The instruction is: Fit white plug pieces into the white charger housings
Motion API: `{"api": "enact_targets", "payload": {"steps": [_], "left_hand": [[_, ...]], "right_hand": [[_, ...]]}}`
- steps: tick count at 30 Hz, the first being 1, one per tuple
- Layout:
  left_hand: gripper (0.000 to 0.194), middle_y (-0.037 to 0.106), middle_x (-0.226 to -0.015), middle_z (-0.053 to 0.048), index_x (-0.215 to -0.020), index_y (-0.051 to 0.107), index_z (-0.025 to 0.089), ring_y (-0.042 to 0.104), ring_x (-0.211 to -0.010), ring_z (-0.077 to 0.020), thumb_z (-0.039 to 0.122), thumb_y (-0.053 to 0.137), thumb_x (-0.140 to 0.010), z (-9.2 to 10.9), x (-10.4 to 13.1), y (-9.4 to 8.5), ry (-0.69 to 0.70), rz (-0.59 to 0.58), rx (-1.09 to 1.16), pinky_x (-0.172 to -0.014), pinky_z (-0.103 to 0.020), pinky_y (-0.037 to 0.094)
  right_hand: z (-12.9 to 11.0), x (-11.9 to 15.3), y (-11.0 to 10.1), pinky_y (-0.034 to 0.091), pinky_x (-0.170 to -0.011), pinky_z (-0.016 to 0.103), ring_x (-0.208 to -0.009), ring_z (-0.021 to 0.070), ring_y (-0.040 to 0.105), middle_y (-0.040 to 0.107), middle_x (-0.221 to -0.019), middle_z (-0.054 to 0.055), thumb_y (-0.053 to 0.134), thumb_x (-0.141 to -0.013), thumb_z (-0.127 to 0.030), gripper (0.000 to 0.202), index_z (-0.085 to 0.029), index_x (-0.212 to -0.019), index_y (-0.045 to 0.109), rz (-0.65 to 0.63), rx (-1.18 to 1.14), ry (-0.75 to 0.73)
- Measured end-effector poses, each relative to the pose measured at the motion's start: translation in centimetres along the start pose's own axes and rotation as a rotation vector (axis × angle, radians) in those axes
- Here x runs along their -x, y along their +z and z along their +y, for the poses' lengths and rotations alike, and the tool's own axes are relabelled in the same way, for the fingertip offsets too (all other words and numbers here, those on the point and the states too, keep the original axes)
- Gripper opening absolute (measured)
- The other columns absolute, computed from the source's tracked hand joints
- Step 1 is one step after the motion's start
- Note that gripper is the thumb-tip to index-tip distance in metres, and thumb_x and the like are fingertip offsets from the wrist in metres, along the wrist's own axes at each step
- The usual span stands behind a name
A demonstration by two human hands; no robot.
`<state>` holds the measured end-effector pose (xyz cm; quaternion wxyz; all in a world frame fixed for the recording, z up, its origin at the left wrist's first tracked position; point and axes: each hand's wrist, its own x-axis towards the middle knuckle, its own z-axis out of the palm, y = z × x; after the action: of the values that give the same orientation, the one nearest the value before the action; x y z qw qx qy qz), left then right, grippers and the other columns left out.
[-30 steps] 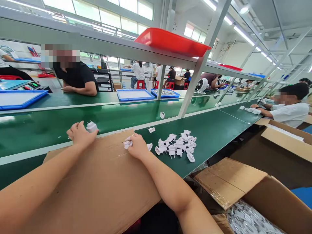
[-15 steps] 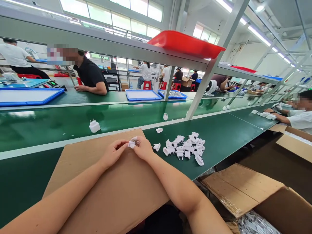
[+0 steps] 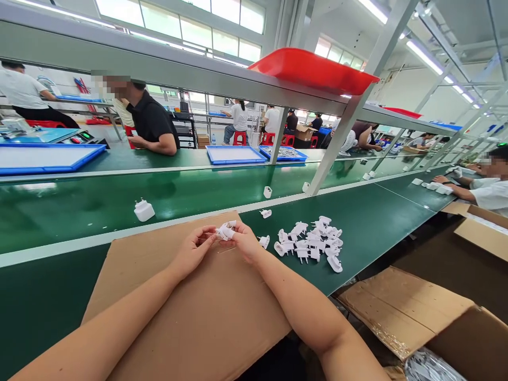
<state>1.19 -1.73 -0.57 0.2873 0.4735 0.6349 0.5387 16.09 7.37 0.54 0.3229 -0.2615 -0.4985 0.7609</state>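
My left hand [image 3: 197, 247] and my right hand [image 3: 246, 241] meet above the far end of a cardboard sheet [image 3: 198, 312]. Between their fingertips they grip a white plastic plug piece [image 3: 225, 231]; its exact form is partly hidden by the fingers. Both hands are closed on it, thumbs toward me. Just right of my right hand lies a loose white plug piece [image 3: 264, 241], partly covered by that hand, and another single plug piece [image 3: 265, 213] is a little farther back. A pile of similar white plug pieces [image 3: 313, 241], pins showing on several, spreads over the green bench at the right.
Beyond a pale rail runs a green conveyor belt [image 3: 91, 196] carrying a white plug adapter [image 3: 143, 210] and small white housings [image 3: 268, 192]. A slanted metal post [image 3: 337, 143] supports a shelf with a red tray [image 3: 313, 71]. Open cardboard boxes [image 3: 408, 301] stand lower right. Co-workers sit around.
The piece between my hands has been turned and shows more of its white body. The adapter on the belt has moved left, and another housing now shows beside the post. My view has shifted slightly.
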Motion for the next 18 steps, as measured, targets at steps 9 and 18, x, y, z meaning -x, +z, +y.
{"api": "enact_targets", "payload": {"steps": [9,18], "left_hand": [[0.055,0.079,-0.103,-0.008,-0.095,0.079,0.021,0.071,-0.097,-0.0290,0.070,0.065,-0.075,0.8,0.3,-0.3,0.012,-0.079,-0.056,-0.089,-0.039,0.057],[0.051,0.080,-0.101,-0.008,-0.089,0.080,0.022,0.071,-0.100,-0.0297,0.068,0.071,-0.069,1.2,0.3,-0.1,-0.040,-0.057,0.018,-0.095,-0.039,0.055]], "right_hand": [[0.0,0.5,0.4,0.058,-0.087,0.036,-0.086,0.0178,0.069,0.073,-0.087,0.000,0.095,-0.051,-0.043,0.049,-0.020,-0.083,0.067,-0.042,-0.011,0.031],[-0.5,0.8,0.5,0.057,-0.089,0.037,-0.086,0.0187,0.069,0.073,-0.086,0.000,0.095,-0.051,-0.042,0.047,-0.021,-0.083,0.067,-0.047,-0.021,0.010]]}}
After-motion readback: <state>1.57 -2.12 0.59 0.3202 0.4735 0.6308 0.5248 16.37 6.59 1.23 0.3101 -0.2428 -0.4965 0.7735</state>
